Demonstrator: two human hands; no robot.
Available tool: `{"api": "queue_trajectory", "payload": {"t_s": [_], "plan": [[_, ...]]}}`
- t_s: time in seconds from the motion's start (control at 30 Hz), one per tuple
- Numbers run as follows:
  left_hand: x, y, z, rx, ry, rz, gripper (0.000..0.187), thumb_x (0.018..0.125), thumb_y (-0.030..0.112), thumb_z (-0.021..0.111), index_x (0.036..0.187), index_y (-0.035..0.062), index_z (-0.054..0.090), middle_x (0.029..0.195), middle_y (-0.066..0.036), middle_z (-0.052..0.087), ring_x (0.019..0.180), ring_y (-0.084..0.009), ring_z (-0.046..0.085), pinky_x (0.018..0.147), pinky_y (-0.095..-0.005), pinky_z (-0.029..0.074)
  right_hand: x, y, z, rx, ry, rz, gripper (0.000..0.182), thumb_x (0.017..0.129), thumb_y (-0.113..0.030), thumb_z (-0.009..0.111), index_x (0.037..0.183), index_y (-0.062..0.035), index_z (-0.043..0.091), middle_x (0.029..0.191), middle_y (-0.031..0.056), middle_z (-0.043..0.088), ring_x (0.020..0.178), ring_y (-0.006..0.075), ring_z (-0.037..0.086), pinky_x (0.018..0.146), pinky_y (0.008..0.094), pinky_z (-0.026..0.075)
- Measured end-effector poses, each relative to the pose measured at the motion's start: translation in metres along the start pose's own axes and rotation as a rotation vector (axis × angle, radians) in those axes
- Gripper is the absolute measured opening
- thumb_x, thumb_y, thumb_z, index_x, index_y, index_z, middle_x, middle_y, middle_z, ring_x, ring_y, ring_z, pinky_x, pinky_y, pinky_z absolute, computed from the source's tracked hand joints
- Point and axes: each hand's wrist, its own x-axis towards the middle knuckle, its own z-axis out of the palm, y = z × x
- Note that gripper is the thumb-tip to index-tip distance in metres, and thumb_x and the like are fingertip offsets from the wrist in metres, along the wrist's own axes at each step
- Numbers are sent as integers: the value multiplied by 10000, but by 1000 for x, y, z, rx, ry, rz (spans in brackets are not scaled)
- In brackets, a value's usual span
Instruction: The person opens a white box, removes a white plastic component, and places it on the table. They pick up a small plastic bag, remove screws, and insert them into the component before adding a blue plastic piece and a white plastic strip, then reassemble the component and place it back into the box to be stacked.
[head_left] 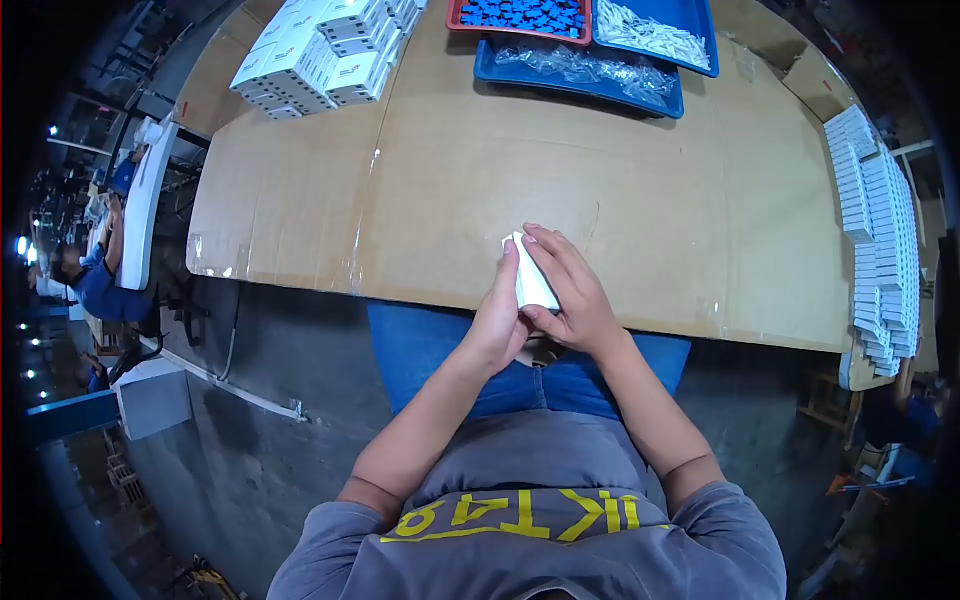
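A small white box (536,284) is held between my two hands at the table's front edge, close to my lap. My left hand (496,312) presses along its left side, thumb near the top. Over its right side lies my right hand (577,290), fingers pointing up and away and thumb near the lower end. Much of the box is hidden by my palms and fingers, and any print on it cannot be made out.
Cardboard covers the table (480,190). Stacked white boxes (300,62) stand far left. At the back are a red tray (466,30) of blue pieces, a blue tray (712,50) of white pieces and a blue tray (490,72) of clear bags. More stacks (880,230) line the right; a person (105,285) sits left.
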Motion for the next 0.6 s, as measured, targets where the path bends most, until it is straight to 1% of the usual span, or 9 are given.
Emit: {"api": "queue_trajectory", "payload": {"t_s": [0.17, 0.23, 0.33, 0.37, 0.43, 0.47, 0.53, 0.57, 0.6], "plan": [[3, -6, -3, -4, 27, 28, 613, 1109, 591, 348, 1481, 120, 471, 1346, -62, 619, 1230, -191, 615, 1039, -374, 520, -3, 4, 9, 36, 88, -45, 713, 980, -478, 643, 1403, 89, 560, 1414, 307, 567, 1274, 486, 591, 1072, 509, 495], [4, -8, -8, -16, 2, -10, 604, 1108, 592, 352, 1471, 127, 483, 1334, -51, 625, 1226, -183, 615, 1042, -379, 516, -8, 5, 11, 78, 127, -35, 716, 1002, -494, 615, 1409, 91, 557, 1403, 319, 569, 1259, 490, 599, 1055, 500, 507], [2, -6, -5, -30, -23, -22, 617, 1112, 582, 353, 1495, 109, 452, 1365, -66, 603, 1261, -188, 596, 1075, -386, 494, -7, 5, 11, 140, 115, 5, 742, 1059, -549, 503, 1432, 91, 544, 1413, 311, 571, 1269, 448, 614, 1056, 474, 505], [1, -4, -4, -33, -29, -18, 626, 1114, 577, 352, 1509, 98, 433, 1383, -76, 591, 1280, -192, 586, 1090, -388, 483, -7, 2, 12, 231, 157, 108, 762, 1069, -573, 450, 1438, 88, 542, 1420, 302, 572, 1275, 427, 614, 1061, 461, 501], [22, -26, -20, 311, -39, 311, 644, 1124, 531, 360, 1569, 66, 341, 1432, -102, 549, 1321, -205, 556, 1121, -383, 456, -7, -4, 12, 413, 242, 314, 814, 1089, -620, 344, 1452, 82, 539, 1433, 285, 575, 1288, 384, 613, 1069, 437, 493], [28, -36, -29, 446, -47, 417, 648, 1125, 490, 380, 1594, 53, 291, 1442, -112, 531, 1332, -219, 544, 1134, -381, 441, -8, 2, 16, 487, 253, 349, 894, 1082, -673, 219, 1472, 69, 531, 1484, 250, 546, 1322, 335, 584, 1110, 405, 455], [24, -34, -21, 673, -40, 576, 681, 1122, 390, 438, 1641, 30, 183, 1449, -129, 498, 1341, -253, 522, 1156, -379, 413, -3, -7, 15, 604, 235, 458, 910, 1075, -687, 214, 1479, 66, 525, 1523, 239, 509, 1366, 333, 543, 1140, 404, 424], [20, -30, -17, 657, -49, 568, 691, 1113, 304, 470, 1654, 28, 141, 1452, -141, 494, 1341, -253, 521, 1150, -379, 417, -2, -10, 14, 662, 224, 511, 917, 1072, -694, 212, 1483, 65, 522, 1543, 234, 491, 1388, 333, 523, 1155, 403, 409], [16, -25, -12, 640, -59, 561, 719, 1104, 219, 501, 1667, 26, 99, 1455, -152, 491, 1340, -253, 521, 1144, -378, 421, -2, -8, 13, 692, 189, 479, 862, 1094, -649, 233, 1487, 64, 516, 1581, 229, 447, 1445, 337, 466, 1186, 406, 373]]}}
